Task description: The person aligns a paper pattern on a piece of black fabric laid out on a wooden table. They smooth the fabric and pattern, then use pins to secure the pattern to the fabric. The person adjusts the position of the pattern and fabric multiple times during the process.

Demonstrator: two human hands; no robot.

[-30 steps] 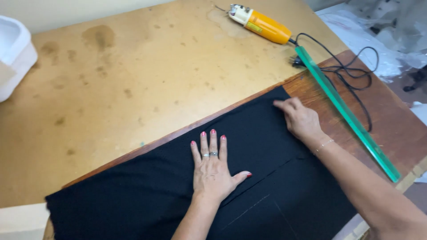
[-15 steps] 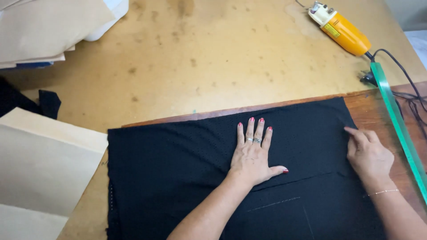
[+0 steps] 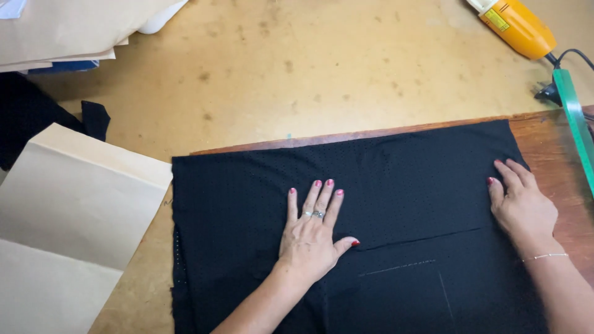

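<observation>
1. Left hand (image 3: 311, 238) lies flat, palm down, fingers spread, pressing the middle of the black cloth (image 3: 383, 179); it grips nothing.
2. Right hand (image 3: 521, 207) is flat too, fingers together, pressing the cloth's right edge, where cloth meets bare wood.
3. The cloth is thin and matte, with a fine dotted weave showing near its left edge. It is a broad rectangle, long axis running left to right across the table (image 3: 309, 68), and its near part runs out of view at the bottom.
4. It looks folded: a straight edge crosses between the hands, and faint chalk lines (image 3: 402, 267) show on the layer below it.
5. The cloth's far edge lies along a dark reddish wooden board (image 3: 557, 161), which shows as a strip behind it and as a wider patch at the right.
6. The tabletop is worn, stained yellow-tan board.
7. A green see-through ruler (image 3: 574, 120) slants along the right edge.
8. An orange power tool (image 3: 516, 26) sits at the far right corner, its black cord (image 3: 566, 55) trailing.
9. Tan paper sheets (image 3: 68, 210) lie at the left edge, with more stacked at the far left corner.
</observation>
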